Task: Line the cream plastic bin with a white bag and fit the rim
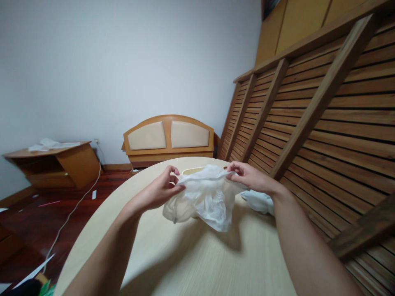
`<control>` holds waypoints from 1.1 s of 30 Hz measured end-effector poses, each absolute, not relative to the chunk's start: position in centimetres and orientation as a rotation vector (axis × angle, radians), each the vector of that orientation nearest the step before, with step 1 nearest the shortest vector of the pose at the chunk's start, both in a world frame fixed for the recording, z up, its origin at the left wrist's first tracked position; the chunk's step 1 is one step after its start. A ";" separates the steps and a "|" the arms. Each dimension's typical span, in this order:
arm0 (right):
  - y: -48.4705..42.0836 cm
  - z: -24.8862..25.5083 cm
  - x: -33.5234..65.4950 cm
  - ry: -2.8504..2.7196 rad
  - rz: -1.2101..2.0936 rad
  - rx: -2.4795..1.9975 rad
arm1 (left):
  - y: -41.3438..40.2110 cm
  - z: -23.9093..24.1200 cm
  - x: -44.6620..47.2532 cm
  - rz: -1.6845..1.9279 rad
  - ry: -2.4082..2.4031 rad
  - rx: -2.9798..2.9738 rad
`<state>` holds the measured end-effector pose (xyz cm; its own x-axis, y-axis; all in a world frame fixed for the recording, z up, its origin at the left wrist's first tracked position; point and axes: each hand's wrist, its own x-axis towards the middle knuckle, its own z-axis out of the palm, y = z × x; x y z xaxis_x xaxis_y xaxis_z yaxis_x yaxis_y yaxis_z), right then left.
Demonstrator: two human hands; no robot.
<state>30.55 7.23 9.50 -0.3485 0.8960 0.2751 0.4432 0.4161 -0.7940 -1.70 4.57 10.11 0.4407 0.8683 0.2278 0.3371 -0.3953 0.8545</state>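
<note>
The biggest thing before me is the desk (253, 263), pale and round-edged, its far edge curving away beyond my fingers. Over its far half, well in from the left edge, I have the white plastic bag (212, 197) stretched between my two hands. Its upper edge is the long line here: it runs left to right across me, a little higher at the right end, while the loose part droops toward me, casting a shadow on the desk. My left hand (162, 186) pinches the left end, thumb against the plastic and fingers curled; my right hand (248, 176) nips the right end between thumb and fingers.

Just past the bag, toward the desk's far edge, shows the rim of a pale yellow container (193, 171); the bag hides the rest. Its visible corner lies just beside my left fingertips, so my left hand is the nearer one. The whitish bundle (257, 200) sits on the desk's right side, partly behind my right forearm.
</note>
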 end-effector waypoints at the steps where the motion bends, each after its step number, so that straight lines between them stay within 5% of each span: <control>1: 7.2 9.7 30.5 -1.920 0.796 -1.116 | 4.7 10.3 -1.6 0.999 0.997 1.860; 6: 7.9 9.4 29.8 -1.811 0.624 -1.146 | 6.4 9.8 -1.0 1.389 1.070 1.645; 14: 9.0 7.6 27.8 -1.910 0.393 -1.196 | 9.3 6.4 -1.2 1.280 1.166 1.497; 33: 8.4 7.6 26.4 -2.119 0.498 -1.043 | 9.5 5.3 0.2 1.193 1.019 1.605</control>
<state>26.45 8.44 7.60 -0.4205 0.7998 0.4283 0.5254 0.5996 -0.6037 0.24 9.53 5.32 0.2062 0.9427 0.2623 0.1120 -0.2890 0.9508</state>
